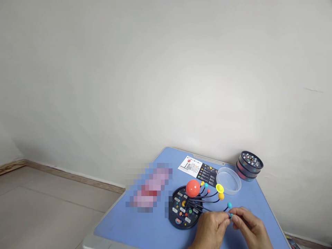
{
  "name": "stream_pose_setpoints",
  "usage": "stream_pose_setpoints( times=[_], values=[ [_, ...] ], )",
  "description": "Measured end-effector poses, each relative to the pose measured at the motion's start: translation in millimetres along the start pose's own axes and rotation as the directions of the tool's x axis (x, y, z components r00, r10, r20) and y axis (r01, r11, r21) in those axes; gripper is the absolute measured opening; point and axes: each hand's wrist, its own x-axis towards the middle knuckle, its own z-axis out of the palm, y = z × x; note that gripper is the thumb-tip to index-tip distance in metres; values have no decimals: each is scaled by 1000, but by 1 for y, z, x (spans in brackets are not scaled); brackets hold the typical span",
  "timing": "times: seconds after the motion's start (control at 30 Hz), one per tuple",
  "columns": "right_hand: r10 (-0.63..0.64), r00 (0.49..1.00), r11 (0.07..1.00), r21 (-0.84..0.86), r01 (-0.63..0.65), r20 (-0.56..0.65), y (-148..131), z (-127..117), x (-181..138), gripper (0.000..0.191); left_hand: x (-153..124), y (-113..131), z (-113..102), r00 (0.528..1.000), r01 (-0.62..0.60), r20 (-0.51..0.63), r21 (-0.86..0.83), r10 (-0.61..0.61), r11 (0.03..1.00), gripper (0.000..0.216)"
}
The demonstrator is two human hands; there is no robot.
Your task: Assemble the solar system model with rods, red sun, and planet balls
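A solar system model stands on the table, with a round dark base point(178, 224) printed with labels and a large red ball point(193, 188) on top. Curved black arms point(207, 201) fan out to the right and carry small coloured balls, including a yellow ringed ball point(219, 188), an orange ball point(221, 196) and a light blue ball point(229, 205). My left hand point(211, 228) is closed, its fingertips pinching the end of a black arm. My right hand point(250, 224) pinches a small blue ball point(231, 215) at that arm's end. Fingers partly hide the joint.
Behind the model lies a printed instruction sheet point(190, 167) beside a clear round lid point(228, 181). Stacked dark round containers point(249, 166) stand at the blue table's point(121, 231) back right corner. A pixelated pinkish item point(153, 186) lies left of the model. A wall rises behind.
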Motion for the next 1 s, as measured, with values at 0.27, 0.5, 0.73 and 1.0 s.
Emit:
stream_pose_setpoints(
  times=[0.27, 0.5, 0.73, 1.0],
  values=[
    [-459, 882, 835, -288, 470, 108, -4, -6, 4, 24, 2, 1, 0, 998, -66, -10, -59, 65, 996, 34],
    [-454, 871, 809, -323, 491, 187, -9, -7, 4, 25, -1, -4, 4, 991, -130, -36, -5, 130, 991, 33],
    [-460, 881, 834, -287, 472, 111, 2, 1, 3, 23, 0, -6, 5, 990, -129, -41, 57, 132, 990, 34],
    [-496, 861, 819, -271, 506, 108, -1, -3, 4, 28, -1, -1, 2, 999, 27, -30, 85, -24, 996, 21]
  ],
)
